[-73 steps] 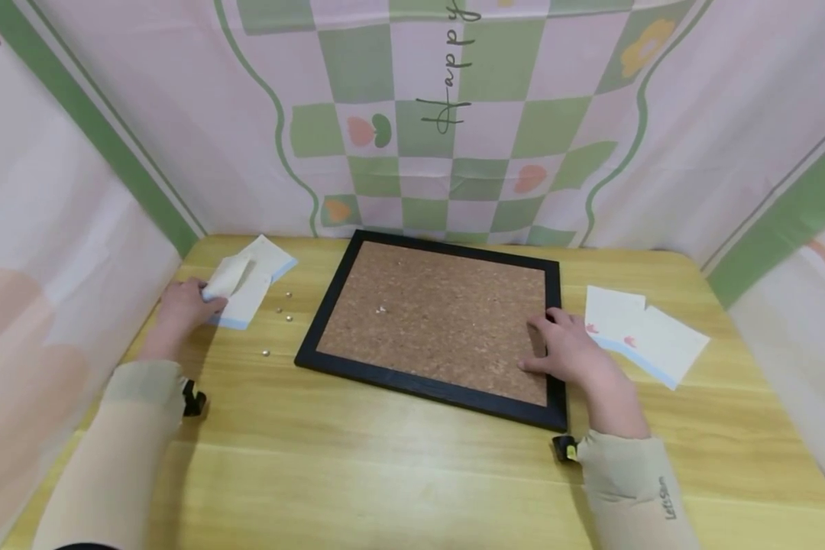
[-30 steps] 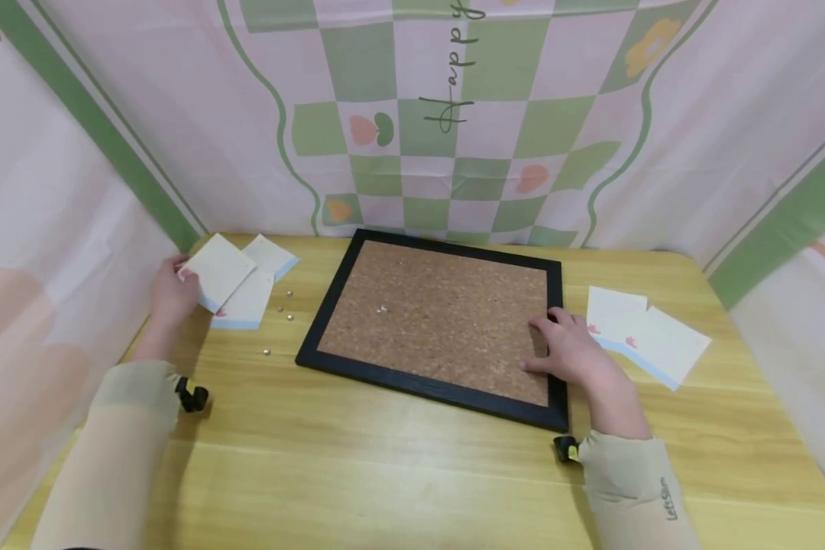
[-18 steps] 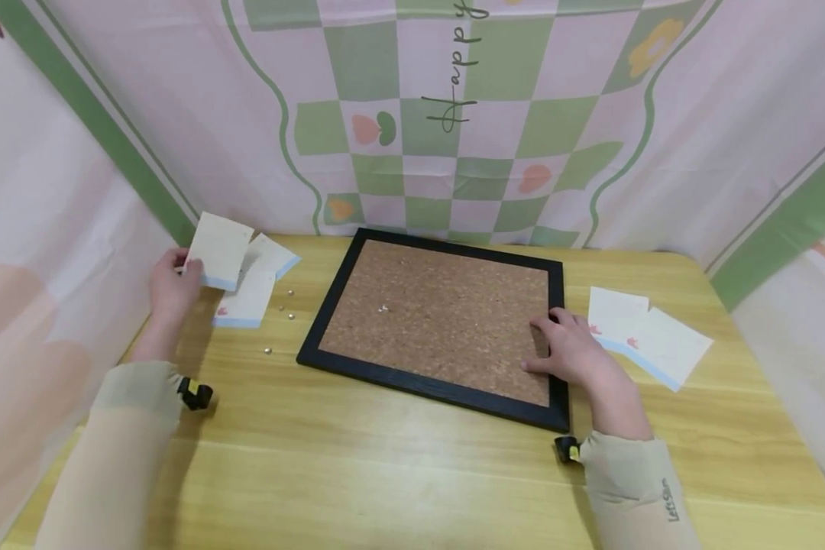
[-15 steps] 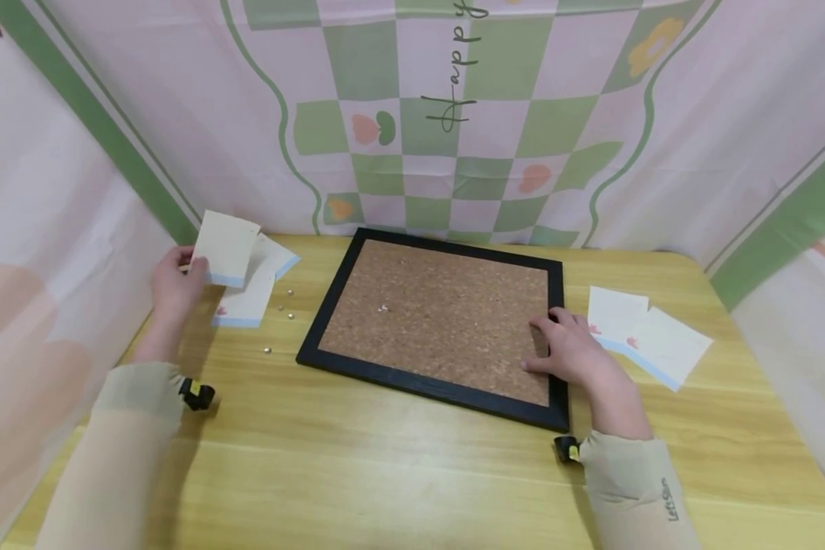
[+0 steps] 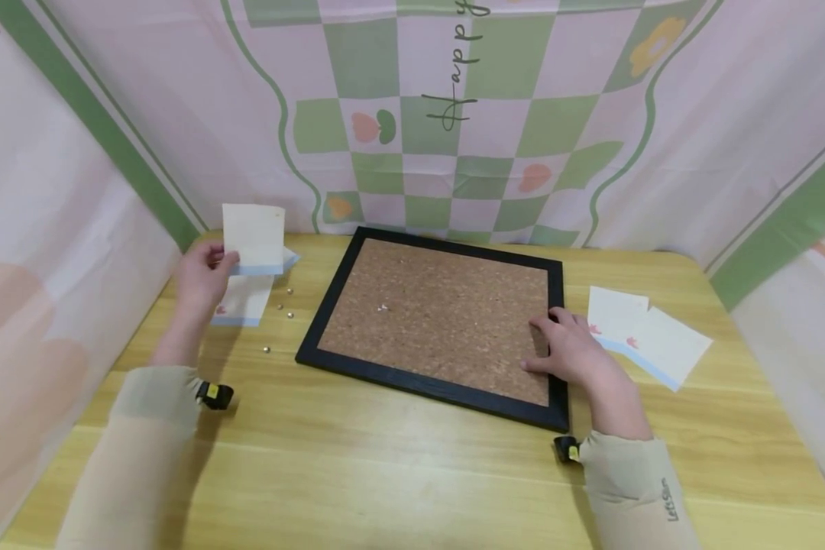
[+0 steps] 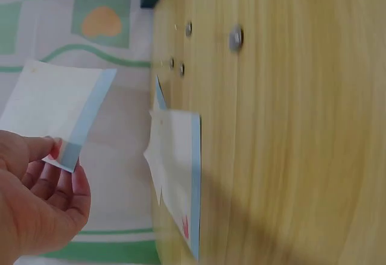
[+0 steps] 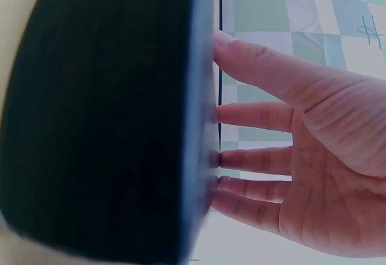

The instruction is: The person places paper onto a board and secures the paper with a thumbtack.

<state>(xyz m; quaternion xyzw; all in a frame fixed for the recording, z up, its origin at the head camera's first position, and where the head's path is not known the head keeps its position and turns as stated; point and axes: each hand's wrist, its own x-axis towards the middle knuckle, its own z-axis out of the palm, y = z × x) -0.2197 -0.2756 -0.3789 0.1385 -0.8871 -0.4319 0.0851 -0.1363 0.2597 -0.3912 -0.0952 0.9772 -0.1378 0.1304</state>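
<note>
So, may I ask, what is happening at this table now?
A person's left hand pinches a paper note, raised above two other notes lying on the table. The right hand rests on the right side of a black-framed cork board. Small silvery studs lie near the left notes, and two more notes lie right of the board.

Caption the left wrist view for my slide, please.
Left hand pinching a cream, blue-edged square paper note, with similar notes and small silver studs on the yellow wooden table.
</note>
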